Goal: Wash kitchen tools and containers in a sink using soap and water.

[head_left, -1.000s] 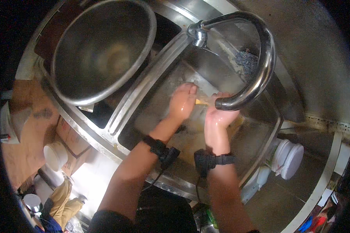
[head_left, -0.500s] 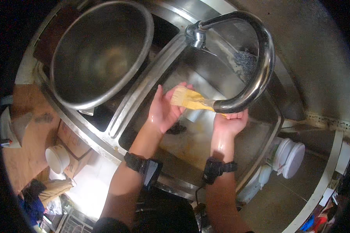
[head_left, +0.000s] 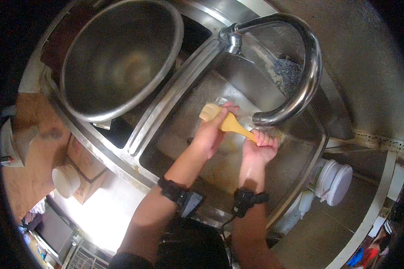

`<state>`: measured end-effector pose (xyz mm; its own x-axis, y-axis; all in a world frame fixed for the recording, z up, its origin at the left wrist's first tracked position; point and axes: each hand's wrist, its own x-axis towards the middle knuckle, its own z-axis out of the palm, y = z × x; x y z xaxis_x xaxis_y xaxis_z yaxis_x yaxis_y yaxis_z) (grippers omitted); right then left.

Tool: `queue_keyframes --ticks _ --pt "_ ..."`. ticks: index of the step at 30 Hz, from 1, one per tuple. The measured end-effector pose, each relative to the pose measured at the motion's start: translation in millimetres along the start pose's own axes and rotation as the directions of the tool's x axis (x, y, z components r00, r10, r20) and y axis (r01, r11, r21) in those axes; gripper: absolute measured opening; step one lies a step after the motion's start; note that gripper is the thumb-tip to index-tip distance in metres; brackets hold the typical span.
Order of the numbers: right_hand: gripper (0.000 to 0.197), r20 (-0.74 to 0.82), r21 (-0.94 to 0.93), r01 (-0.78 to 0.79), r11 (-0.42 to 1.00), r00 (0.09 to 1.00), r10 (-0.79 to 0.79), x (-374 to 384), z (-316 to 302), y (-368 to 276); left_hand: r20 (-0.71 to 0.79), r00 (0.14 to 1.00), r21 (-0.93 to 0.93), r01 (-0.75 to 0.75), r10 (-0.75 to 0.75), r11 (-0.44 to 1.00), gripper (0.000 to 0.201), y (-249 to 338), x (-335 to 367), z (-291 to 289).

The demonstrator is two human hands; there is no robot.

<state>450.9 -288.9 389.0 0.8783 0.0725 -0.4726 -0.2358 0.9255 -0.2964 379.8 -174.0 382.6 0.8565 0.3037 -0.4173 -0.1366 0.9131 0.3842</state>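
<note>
Over the sink basin (head_left: 229,179) I hold a yellow flat brush (head_left: 234,125) with pale bristles, its head toward the left and its handle toward the right. My left hand (head_left: 209,133) is closed around the brush near its head, thumb on top and fingertips showing beyond it. My right hand (head_left: 260,150) is wrapped round the handle's end. The curved metal faucet (head_left: 310,67) arches over from the back, and its spout ends just above and right of the brush. Wet skin shines on my right wrist.
A large steel bowl (head_left: 78,105) sits over the left basin. A dark scouring pad (head_left: 287,74) lies behind the faucet's arc. White tubs (head_left: 339,184) stand right of the sink. A white container (head_left: 66,182) and a cardboard box (head_left: 92,179) are at the left.
The brush has moved out from under the spout, toward me. My left hand, spread beneath the bristles before, has closed over the brush near its head. My right hand keeps the handle, now with knuckles up.
</note>
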Motion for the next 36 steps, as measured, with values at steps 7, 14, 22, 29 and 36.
queue_keyframes --ticks 7,14,22,29,36 --pt "0.038 0.051 0.013 -0.008 1.000 0.999 0.007 -4.4 -0.5 -0.7 -0.008 1.000 -0.045 0.026 -0.027 0.999 0.034 6.2 2.4 1.8" --pt "0.039 0.069 0.008 0.009 1.000 0.998 -0.010 -12.0 -10.2 -7.6 -0.021 0.985 0.498 -0.137 0.170 0.856 0.030 4.4 2.0 -4.6" --pt "0.047 0.164 -0.198 0.188 0.962 0.974 -0.157 -25.6 -2.8 -21.4 0.137 0.970 0.966 -0.086 0.200 -0.245 0.022 18.1 -7.0 3.6" --pt "0.047 0.380 -0.301 0.347 0.888 0.898 -0.222 -27.7 20.8 -30.2 -0.012 0.999 0.297 -0.046 0.052 0.954 0.036 15.4 26.1 -8.7" --pt "0.047 0.447 -0.232 0.305 0.924 0.877 -0.177 -21.2 28.6 -40.2 0.027 0.968 0.028 0.248 -0.249 0.968 0.041 16.9 30.7 0.2"
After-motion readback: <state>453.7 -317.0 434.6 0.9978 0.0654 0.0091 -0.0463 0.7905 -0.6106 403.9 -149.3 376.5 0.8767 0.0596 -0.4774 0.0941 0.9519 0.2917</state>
